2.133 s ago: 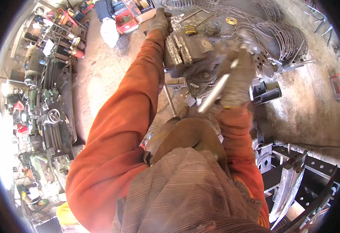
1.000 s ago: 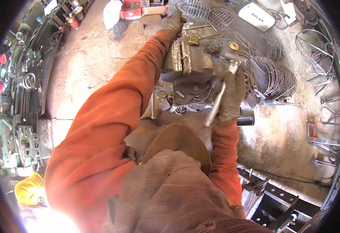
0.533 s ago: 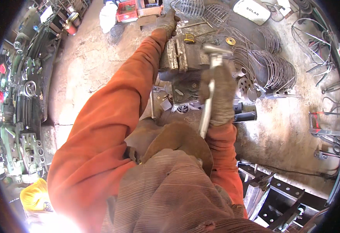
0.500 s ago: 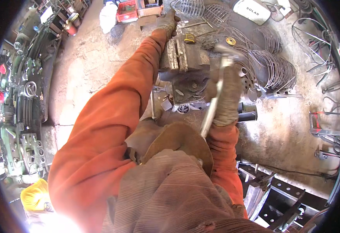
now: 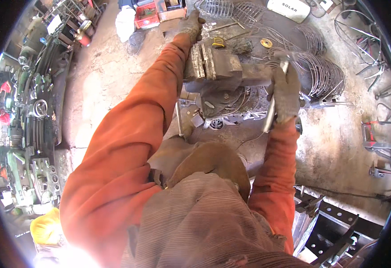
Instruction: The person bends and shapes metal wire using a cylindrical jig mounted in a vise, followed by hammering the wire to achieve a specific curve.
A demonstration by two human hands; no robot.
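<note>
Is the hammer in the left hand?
No, the gloved right hand grips the hammer, its pale handle sticking out below the fist.

Stained floor (image 5: 101, 89), green machinery (image 5: 19, 176), glare (image 5: 68, 255) lower left

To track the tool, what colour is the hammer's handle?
Hammer handle: silvery, best seen in the head view.

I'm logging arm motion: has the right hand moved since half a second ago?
Yes: the right hand has moved rightward relative to the vise.
</note>
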